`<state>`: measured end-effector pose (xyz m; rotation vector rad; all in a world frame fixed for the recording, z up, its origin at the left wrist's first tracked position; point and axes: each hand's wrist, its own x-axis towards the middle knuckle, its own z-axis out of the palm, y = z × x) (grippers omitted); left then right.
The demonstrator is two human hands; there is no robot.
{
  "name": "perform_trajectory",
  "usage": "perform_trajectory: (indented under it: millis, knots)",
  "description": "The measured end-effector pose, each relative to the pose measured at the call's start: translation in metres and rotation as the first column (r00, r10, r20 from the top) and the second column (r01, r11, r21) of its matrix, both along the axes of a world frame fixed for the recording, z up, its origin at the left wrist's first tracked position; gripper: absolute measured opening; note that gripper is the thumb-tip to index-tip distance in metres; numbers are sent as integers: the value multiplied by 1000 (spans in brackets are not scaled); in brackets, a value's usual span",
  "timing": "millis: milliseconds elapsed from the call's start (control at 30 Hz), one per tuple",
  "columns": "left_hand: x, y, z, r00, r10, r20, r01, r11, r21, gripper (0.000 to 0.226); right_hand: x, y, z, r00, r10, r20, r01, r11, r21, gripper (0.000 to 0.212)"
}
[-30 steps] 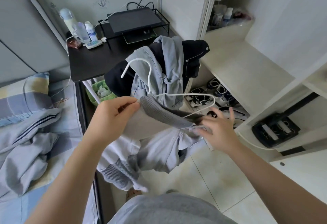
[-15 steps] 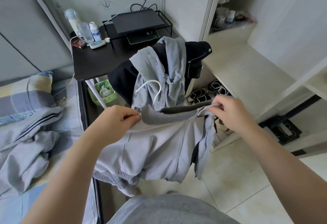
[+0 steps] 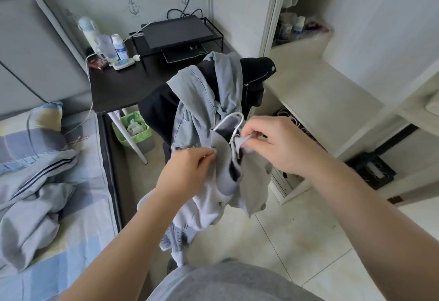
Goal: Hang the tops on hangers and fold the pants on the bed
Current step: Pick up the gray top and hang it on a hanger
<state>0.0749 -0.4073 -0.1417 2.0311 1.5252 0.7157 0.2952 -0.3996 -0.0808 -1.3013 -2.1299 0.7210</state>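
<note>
A light grey jacket (image 3: pixel 251 182) with a ribbed collar hangs in front of me on a white hanger (image 3: pixel 231 120), whose hook sticks up above the collar. My left hand (image 3: pixel 187 170) pinches the jacket's left collar edge. My right hand (image 3: pixel 278 143) pinches the front edge at the neck, close to the hook. Behind the jacket, a denim jacket (image 3: pixel 199 101) and a black garment (image 3: pixel 254 79) are draped over something hidden. Grey pants with dark side stripes (image 3: pixel 31 196) lie crumpled on the bed (image 3: pixel 78 224) at left.
A black desk (image 3: pixel 118 89) with bottles, a monitor stand and cables stands behind the clothes. Under it sits a green bin (image 3: pixel 135 132). An open white wardrobe (image 3: pixel 332 101) with shelves fills the right. Shoes lie at its base. Pale tiles cover the floor.
My hands have come closer together, bunching the jacket front at the neck. The right hand moved left to the hook. The jacket, spread wide before, now hangs narrower.
</note>
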Motion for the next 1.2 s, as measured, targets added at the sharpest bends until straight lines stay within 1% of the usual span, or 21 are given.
perform_trajectory:
  millis: [67, 100, 167, 200, 233, 267, 300, 333, 400, 467, 500, 533, 600, 667, 800, 867, 967, 1033, 1100, 1133, 1200]
  knots:
    - [2, 1, 2, 1000, -3, 14, 2, 997, 75, 19, -14, -8, 1, 988, 71, -135, -67, 997, 31, 2]
    - [1, 1, 3, 999, 11, 52, -17, 993, 117, 20, -18, -12, -1, 978, 107, -180, -104, 994, 24, 5]
    - [-8, 3, 9, 979, 35, 200, -68, 985, 161, 18, -16, -17, -7, 958, 148, -247, -139, 989, 54, 20]
    - [-14, 3, 13, 959, 34, 282, -79, 985, 152, 19, -11, -18, -11, 967, 104, -233, -79, 990, 112, 32]
    - [-19, 5, 17, 939, 13, 344, -63, 989, 134, 21, -4, -15, -17, 988, 9, -156, 21, 982, 188, 44]
    - [-23, 6, 20, 930, -28, 368, -21, 992, 127, 22, 4, -11, -21, 993, -112, -33, 116, 961, 249, 53]
    - [-25, 7, 23, 928, -77, 364, 31, 991, 130, 26, 10, -6, -24, 974, -206, 96, 174, 948, 266, 55]
    - [-25, 6, 26, 929, -126, 348, 80, 986, 143, 30, 16, -1, -29, 954, -238, 182, 195, 954, 229, 48]
    - [-19, 6, 32, 932, -198, 305, 149, 973, 176, 40, 17, 4, -34, 953, -208, 219, 177, 972, 156, 23]
    - [-13, 6, 34, 940, -219, 263, 162, 962, 221, 48, 13, 1, -39, 956, -181, 232, 145, 976, 163, 35]
    - [-11, 7, 32, 948, -213, 237, 155, 958, 243, 48, 8, -2, -39, 957, -164, 239, 122, 976, 180, 38]
    - [-9, 6, 30, 955, -208, 211, 152, 955, 256, 42, 3, -5, -39, 968, -139, 209, 100, 978, 184, 36]
    - [-6, 5, 24, 965, -197, 176, 148, 955, 257, 18, -5, -7, -36, 992, -89, 93, 77, 990, 121, 25]
    - [-4, 5, 23, 968, -154, 196, 106, 967, 233, 9, -9, -2, -30, 996, -88, -6, 88, 994, 60, 33]
    - [-10, 12, 23, 972, -104, 210, 67, 982, 177, 10, -5, 5, -25, 991, -84, -102, 79, 996, -52, 35]
    - [-18, 13, 23, 970, -34, 242, -4, 988, 155, 12, 5, 9, -25, 984, -89, -155, 74, 992, -101, 36]
    - [-32, 17, 27, 955, 78, 287, -142, 967, 210, 12, 21, 10, -28, 975, -101, -197, 65, 981, -182, 37]
    - [-33, 17, 29, 958, 67, 278, -143, 955, 261, 11, 24, 11, -33, 981, -80, -179, 35, 970, -241, 35]
    - [-28, 17, 28, 948, 46, 316, -135, 954, 268, 11, 20, 10, -38, 976, -78, -202, 23, 966, -257, 26]
    - [-26, 17, 28, 947, 52, 316, -140, 955, 261, 11, 17, 10, -39, 971, -83, -223, 24, 967, -255, 24]
    - [-25, 21, 25, 971, 102, 217, -153, 960, 233, 13, 14, 8, -41, 964, -88, -252, 29, 973, -229, 23]
